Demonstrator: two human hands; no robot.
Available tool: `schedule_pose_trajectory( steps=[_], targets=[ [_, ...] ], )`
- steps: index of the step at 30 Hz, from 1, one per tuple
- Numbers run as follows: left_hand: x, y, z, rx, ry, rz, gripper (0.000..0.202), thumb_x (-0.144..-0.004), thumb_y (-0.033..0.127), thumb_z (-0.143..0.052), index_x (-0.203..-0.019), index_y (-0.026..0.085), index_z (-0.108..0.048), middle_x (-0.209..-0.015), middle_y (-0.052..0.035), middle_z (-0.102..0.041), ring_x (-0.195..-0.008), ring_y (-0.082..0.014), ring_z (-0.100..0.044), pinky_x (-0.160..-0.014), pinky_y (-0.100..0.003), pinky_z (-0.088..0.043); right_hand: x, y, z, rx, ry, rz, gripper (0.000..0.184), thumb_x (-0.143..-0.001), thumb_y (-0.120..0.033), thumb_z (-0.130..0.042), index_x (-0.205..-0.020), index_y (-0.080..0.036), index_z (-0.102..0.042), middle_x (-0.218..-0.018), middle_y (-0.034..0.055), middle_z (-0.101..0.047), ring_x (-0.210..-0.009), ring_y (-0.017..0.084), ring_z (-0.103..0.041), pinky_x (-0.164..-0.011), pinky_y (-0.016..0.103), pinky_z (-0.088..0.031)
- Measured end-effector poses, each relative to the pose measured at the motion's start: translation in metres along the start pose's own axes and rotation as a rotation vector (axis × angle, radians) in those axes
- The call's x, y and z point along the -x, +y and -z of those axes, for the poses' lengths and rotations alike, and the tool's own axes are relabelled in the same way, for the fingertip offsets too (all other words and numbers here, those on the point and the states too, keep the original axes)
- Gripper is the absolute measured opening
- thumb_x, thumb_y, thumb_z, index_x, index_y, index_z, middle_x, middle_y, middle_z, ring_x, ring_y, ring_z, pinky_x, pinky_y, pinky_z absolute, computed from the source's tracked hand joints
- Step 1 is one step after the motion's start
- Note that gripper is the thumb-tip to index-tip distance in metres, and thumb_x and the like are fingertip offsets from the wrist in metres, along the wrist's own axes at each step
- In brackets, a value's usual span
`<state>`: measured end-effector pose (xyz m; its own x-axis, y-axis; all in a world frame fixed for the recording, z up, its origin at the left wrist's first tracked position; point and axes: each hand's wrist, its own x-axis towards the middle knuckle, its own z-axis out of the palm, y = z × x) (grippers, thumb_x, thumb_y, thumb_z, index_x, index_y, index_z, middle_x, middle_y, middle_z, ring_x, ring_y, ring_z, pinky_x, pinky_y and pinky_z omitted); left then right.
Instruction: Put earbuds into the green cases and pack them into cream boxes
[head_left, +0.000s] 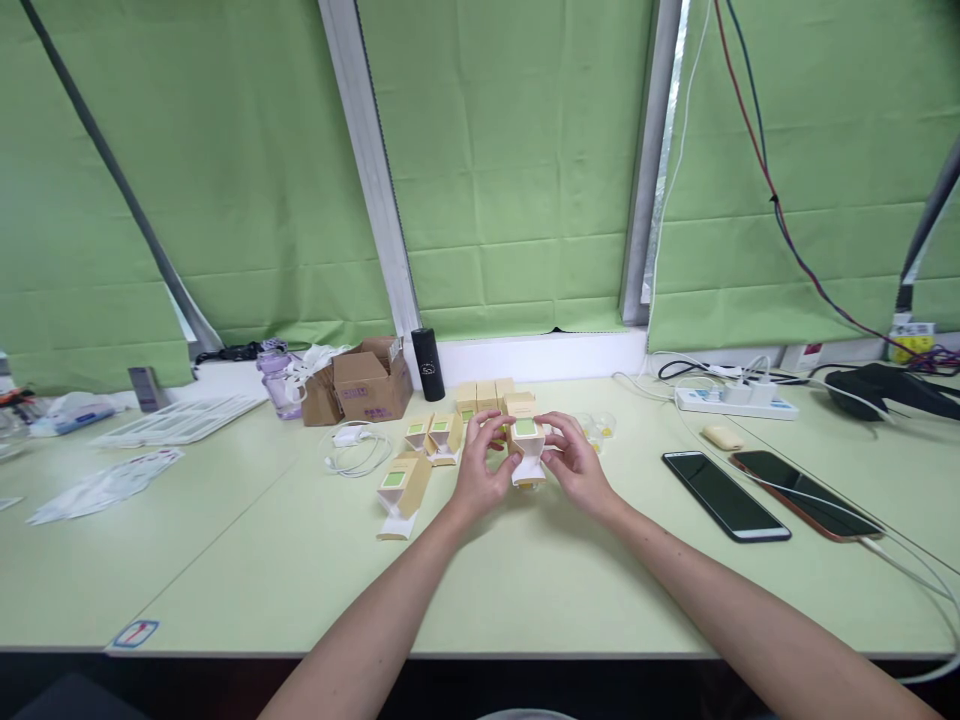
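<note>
Between my two hands is a small tan cardboard box (529,432) with a green label and a white flap hanging open toward me. My left hand (484,462) has its thumb and fingers closed on the box's left side. On the right side, the fingers of my right hand (576,465) press against the same box. An open box (405,485) of the same kind lies to the left, its flap on the table. Two more open boxes (444,435) stand behind it, and several closed boxes (486,393) sit behind my hands. Small clear plastic cups (602,425) are partly hidden behind my right hand.
An open brown carton (367,380), a black cylinder (427,364) and a purple bottle (279,382) stand at the back left. Two phones (726,497) lie at right, near a power strip (739,400). A coiled white cable (358,450) lies left of the boxes.
</note>
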<state>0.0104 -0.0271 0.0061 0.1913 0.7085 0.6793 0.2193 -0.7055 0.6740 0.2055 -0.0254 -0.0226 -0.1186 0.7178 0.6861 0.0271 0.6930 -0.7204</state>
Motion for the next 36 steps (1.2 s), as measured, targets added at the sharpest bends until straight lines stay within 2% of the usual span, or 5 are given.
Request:
schedule_pose_trajectory(
  steps=[10,17,36],
  targets=[
    [-0.0013,0.0011,-0.0036,0.026,0.05,0.037,0.037,-0.087,0.022,-0.072,-0.123,0.028,-0.066,-0.134,-0.0084,-0.05,-0.102,-0.0202,-0.066,-0.094,-0.04,-0.056,0.0008,0.0004,0.0006,-0.027,-0.017,-0.009,0.04,-0.099,-0.043,-0.062,-0.138,-0.034,-0.058,-0.142,0.0122,-0.047,-0.103,0.024,-0.069,-0.088,0.046,-0.066],
    [-0.0017,0.0029,-0.0051,0.042,0.074,0.05,0.034,-0.087,0.017,-0.068,-0.12,0.027,-0.067,-0.129,-0.0071,-0.051,-0.1,-0.0191,-0.066,-0.093,-0.038,-0.056,0.0011,0.0037,0.0012,-0.036,-0.031,-0.004,0.04,-0.099,-0.04,-0.062,-0.139,-0.035,-0.058,-0.143,0.0114,-0.045,-0.102,0.023,-0.07,-0.087,0.044,-0.066],
    [0.0,-0.0002,-0.0049,0.006,0.05,0.037,0.032,-0.091,0.019,-0.067,-0.122,0.027,-0.065,-0.125,-0.0071,-0.052,-0.098,-0.0184,-0.065,-0.091,-0.038,-0.054,0.0005,-0.0016,-0.0011,-0.061,0.003,-0.048,0.038,-0.098,-0.041,-0.066,-0.135,-0.034,-0.061,-0.139,0.0098,-0.048,-0.098,0.02,-0.069,-0.085,0.04,-0.064]
  ],
)
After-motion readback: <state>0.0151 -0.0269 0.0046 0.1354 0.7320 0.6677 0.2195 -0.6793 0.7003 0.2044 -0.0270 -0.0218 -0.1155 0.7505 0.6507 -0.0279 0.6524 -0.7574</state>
